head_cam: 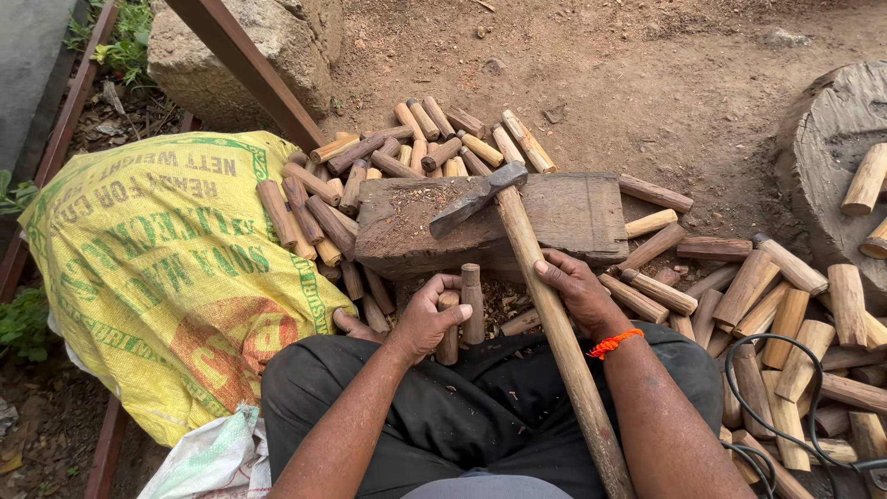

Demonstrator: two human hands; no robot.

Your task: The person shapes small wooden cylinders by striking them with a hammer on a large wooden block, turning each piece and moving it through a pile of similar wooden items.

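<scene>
Outdoor dirt ground (647, 83), wooden block (573, 217); left grip (427, 319) clasping sticks (462, 310), right grip (577, 291) clasping hammer (536, 268).

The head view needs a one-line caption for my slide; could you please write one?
Left hand holds short wood sticks upright by a chopping block; right hand grips the axe handle.

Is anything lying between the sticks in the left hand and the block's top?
Yes. The hatchet lies on the block, its handle slanting back past the right hand. The left hand grips two sticks just below the block's near edge.
</scene>
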